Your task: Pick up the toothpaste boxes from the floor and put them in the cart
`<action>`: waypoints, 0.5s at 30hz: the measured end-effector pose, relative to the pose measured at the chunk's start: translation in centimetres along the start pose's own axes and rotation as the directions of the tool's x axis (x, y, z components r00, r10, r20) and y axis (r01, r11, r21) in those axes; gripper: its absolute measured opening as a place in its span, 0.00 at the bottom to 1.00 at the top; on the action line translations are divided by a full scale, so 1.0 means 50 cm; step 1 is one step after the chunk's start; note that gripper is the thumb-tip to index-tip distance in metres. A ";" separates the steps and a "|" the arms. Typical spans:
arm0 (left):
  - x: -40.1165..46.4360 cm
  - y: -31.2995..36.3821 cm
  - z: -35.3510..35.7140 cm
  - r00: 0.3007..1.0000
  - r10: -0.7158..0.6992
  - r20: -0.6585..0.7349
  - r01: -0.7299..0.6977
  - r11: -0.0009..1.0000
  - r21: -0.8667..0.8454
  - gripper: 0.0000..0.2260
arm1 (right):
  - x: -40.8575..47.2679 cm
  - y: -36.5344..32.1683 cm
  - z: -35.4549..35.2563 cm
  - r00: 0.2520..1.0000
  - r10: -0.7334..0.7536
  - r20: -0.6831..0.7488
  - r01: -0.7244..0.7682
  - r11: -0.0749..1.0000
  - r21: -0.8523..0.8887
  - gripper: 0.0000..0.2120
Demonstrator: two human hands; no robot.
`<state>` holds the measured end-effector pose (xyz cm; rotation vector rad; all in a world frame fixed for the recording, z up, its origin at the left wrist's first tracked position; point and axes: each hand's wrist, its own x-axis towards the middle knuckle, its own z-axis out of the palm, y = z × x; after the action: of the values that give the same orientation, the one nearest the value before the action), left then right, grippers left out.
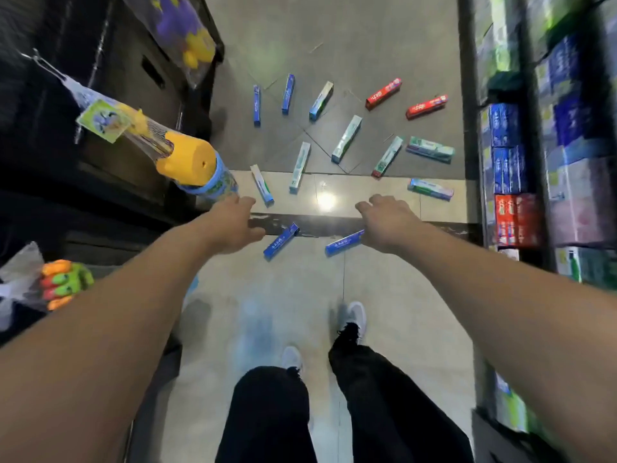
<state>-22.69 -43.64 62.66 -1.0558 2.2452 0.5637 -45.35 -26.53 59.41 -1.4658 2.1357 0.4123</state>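
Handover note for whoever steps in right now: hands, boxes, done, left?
Left hand: open, empty, above the floor.
Right hand: open, empty, over the end of a blue box.
Second blue box lies between the hands; the others, including two red boxes, are scattered on the floor ahead.
Cart: not in view.
Done: nothing picked up.
Left: all boxes.

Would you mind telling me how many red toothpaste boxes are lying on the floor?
2. The first red box lies at the scatter's far end; the second red box lies right of it. None looks hidden.
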 end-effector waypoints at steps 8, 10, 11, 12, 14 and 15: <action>0.302 -0.066 0.218 0.998 -0.043 0.052 0.041 0.998 0.044 0.35 | 0.296 0.018 0.229 0.998 -0.054 0.027 0.055 0.998 -0.020 0.26; 0.384 -0.087 0.294 0.998 -0.029 0.051 0.026 0.997 0.071 0.36 | 0.367 0.013 0.317 0.997 -0.055 0.045 0.055 0.998 0.009 0.30; 0.423 -0.096 0.332 0.998 -0.017 0.056 0.012 0.996 0.088 0.36 | 0.399 0.009 0.364 0.997 -0.057 0.052 0.057 0.998 0.016 0.32; 0.462 -0.107 0.372 0.998 -0.010 0.060 0.004 0.994 0.105 0.36 | 0.431 0.006 0.412 0.996 -0.065 0.057 0.065 0.998 0.004 0.33; 0.534 -0.127 0.444 0.998 -0.002 0.070 -0.009 0.989 0.146 0.36 | 0.488 0.005 0.501 0.994 -0.073 0.078 0.075 0.997 -0.025 0.32; 0.567 -0.138 0.476 0.997 0.002 0.072 -0.014 0.987 0.161 0.37 | 0.513 0.007 0.540 0.993 -0.076 0.092 0.079 0.997 -0.025 0.33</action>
<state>-23.95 -49.12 25.41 -0.9312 2.1928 0.4086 -46.50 -32.25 22.63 -1.5114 2.0027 0.4740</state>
